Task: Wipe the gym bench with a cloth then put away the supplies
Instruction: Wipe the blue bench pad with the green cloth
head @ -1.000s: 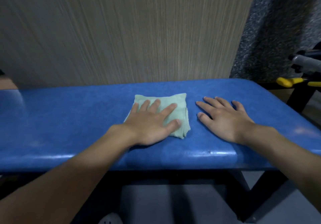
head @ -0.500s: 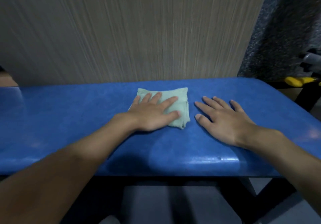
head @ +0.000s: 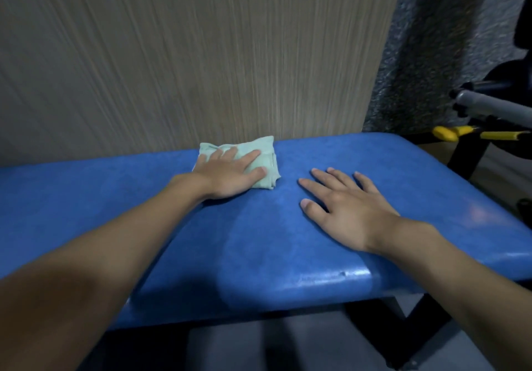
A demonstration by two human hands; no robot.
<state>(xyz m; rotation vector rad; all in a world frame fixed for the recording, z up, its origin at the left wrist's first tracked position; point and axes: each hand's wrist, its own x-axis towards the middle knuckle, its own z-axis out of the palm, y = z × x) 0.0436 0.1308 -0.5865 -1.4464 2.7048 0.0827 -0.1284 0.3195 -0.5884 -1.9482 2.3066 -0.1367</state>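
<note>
**Item 1. Wood-grain wall panel (head: 201,54).** It stands directly beyond the left fingertips. I judge it the limit of any forward stroke.

**Item 2. Blue padded surface (head: 273,255) of the gym bench.** It runs well past the fingers on both sides. I see no plain mark separating wiped from unwiped area, so I cannot tell how much is done.

**Item 3. Right hand (head: 349,215).** It lies palm down on the bare pad. Its fingers (head: 315,190) are straight and spread and hold nothing. It is near the cloth but apart from it. I judge it a brace.

**Item 4. Left hand (head: 227,176).** It lies flat on the cloth. Its fingers (head: 247,158) are straight and slightly apart, pressing rather than gripping.

**Item 5. Folded pale green cloth (head: 269,154).** It sits under the left fingers at the far edge of the surface, with its far corners showing past the fingertips. Whether it touches the panel I cannot tell.

**Recommendation.**
- Put the pressure through the palm, not only the fingertips, so that the folds do not bunch or slide out.
- Draw the cloth back toward the near edge, then work outward to each end in overlapping strokes.
- Move the right hand aside in turn, since the patch under it needs wiping too.
- No place for putting away the supplies is in view.
</note>
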